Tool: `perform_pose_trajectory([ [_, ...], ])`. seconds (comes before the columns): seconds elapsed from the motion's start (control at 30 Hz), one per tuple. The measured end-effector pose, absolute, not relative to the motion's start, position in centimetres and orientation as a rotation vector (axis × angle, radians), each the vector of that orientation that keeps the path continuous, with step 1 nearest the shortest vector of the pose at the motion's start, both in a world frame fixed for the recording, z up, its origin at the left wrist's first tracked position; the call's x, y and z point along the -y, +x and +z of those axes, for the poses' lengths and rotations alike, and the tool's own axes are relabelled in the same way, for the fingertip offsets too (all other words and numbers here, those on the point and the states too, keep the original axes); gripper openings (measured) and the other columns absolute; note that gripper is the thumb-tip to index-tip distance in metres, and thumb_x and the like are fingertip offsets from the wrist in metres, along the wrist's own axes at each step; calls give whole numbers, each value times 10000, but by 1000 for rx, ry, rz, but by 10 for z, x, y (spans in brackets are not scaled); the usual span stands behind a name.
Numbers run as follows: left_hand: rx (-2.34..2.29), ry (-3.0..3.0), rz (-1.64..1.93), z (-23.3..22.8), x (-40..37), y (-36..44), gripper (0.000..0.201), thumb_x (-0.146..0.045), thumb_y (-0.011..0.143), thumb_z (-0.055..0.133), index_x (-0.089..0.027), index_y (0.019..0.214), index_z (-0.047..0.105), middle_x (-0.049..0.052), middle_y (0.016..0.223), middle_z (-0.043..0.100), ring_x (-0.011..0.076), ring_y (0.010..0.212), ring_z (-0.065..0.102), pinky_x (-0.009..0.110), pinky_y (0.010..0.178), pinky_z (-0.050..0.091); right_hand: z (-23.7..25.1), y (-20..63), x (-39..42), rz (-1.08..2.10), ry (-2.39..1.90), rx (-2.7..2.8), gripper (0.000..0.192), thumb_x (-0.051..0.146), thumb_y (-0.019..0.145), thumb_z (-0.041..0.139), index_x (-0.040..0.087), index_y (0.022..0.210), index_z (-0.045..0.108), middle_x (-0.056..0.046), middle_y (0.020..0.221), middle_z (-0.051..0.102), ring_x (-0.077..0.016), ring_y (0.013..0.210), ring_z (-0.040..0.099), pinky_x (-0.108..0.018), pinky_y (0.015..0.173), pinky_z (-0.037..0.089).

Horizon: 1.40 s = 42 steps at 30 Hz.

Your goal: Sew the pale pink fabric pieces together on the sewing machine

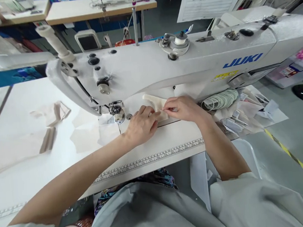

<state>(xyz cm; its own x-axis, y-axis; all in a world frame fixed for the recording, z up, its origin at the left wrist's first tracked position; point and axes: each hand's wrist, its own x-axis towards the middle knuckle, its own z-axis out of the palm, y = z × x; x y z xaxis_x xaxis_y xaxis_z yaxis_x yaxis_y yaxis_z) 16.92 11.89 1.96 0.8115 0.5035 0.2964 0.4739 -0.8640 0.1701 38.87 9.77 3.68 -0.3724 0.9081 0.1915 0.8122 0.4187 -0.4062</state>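
Observation:
Both hands are on a small cream fabric piece (156, 101) lying on the sewing machine bed, right of the needle area. My left hand (142, 125) has its fingers bent together at the piece's near left side. My right hand (184, 109) pinches its right edge between thumb and fingertips, close to the left fingers. Part of the fabric is hidden beneath the hands. The presser foot and needle area (116, 113) of the white sewing machine (137, 69) is just left of my left hand.
Pale cut fabric pieces (85, 131) and folded fabric (19, 148) lie on the table at left. A coil of pale green cord (220, 100) and fabric scraps (244, 110) are at right. A printed ruler strip (150, 160) runs along the front edge. Another table (79, 12) stands behind.

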Motion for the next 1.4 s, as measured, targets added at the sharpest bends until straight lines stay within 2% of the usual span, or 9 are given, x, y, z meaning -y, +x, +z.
perform_pose_trajectory([
  [0.2, -770, 3090, 496, 17, -122, 180, 224, -166, 912, 489, -123, 1062, 650, 139, 1106, 597, 284, 1040, 532, 378, 728, 496, 35, 386, -93, 184, -1474, 2181, 219, 233, 909, 457, 178, 901, 669, -64, 925, 674, -167, 770, 605, -284, 699, 436],
  [0.37, -667, 3133, 488, 14, -135, 191, 248, -64, 912, 428, -110, 926, 672, 129, 1144, 636, 263, 1091, 565, 383, 840, 499, 33, 384, -94, -34, -1496, 2038, 206, 199, 913, 414, 188, 961, 614, -95, 1028, 670, -189, 819, 616, -314, 732, 474],
  [0.57, -720, 3012, 487, 3, -147, 201, 329, -79, 940, 395, -31, 1211, 574, 213, 1304, 571, 294, 1268, 502, 433, 1004, 448, 47, 377, -80, -138, -1365, 1953, 221, 177, 934, 385, 185, 991, 598, -110, 1026, 692, -204, 985, 646, -352, 847, 511],
  [0.77, -728, 2754, 513, 16, -135, 198, 400, -43, 878, 437, -24, 1267, 529, 220, 1357, 535, 324, 1309, 464, 493, 1075, 383, 85, 354, -18, -60, -1190, 1927, 221, 104, 898, 502, 252, 1025, 607, -46, 1073, 705, -191, 1012, 661, -383, 891, 534],
  [0.9, -676, 2455, 549, 37, -109, 182, 417, -141, 981, 230, -79, 1248, 544, 158, 1233, 633, 215, 1154, 594, 363, 949, 498, 96, 337, 10, 10, -1126, 1911, 290, 62, 862, 549, 274, 1048, 615, -28, 1046, 718, -195, 964, 684, -381, 830, 566],
  [1.0, -497, 1696, 475, 49, -89, 159, 605, -402, 1018, 90, -104, 1120, 608, 124, 1001, 706, 183, 932, 674, 325, 830, 535, 95, 325, 14, 53, -1017, 1942, 305, 51, 846, 560, 268, 1048, 633, -30, 1028, 724, -196, 938, 694, -361, 794, 579],
  [1.07, -399, 1218, 437, 53, -77, 140, 583, -602, 949, 321, -113, 979, 638, 93, 867, 701, 178, 824, 675, 325, 817, 529, 92, 315, 11, 92, -948, 1963, 314, 30, 834, 563, 249, 1046, 639, -40, 1020, 723, -191, 935, 694, -342, 790, 577],
  [1.17, -454, 1001, 472, 52, -65, 108, 405, -511, 740, 740, -128, 781, 615, 12, 701, 650, 120, 681, 639, 273, 767, 514, 86, 298, 5, 170, -926, 1986, 305, 9, 826, 564, 227, 1026, 637, -51, 1023, 717, -179, 940, 687, -323, 803, 563],
  [1.4, -757, 1057, 557, 48, -57, 39, 425, -504, 713, 770, -134, 785, 574, 3, 684, 659, 118, 617, 652, 267, 674, 542, 66, 249, -4, 595, -873, 1987, 270, 41, 877, 480, 219, 1014, 630, -64, 1056, 699, -166, 979, 655, -332, 846, 533],
])
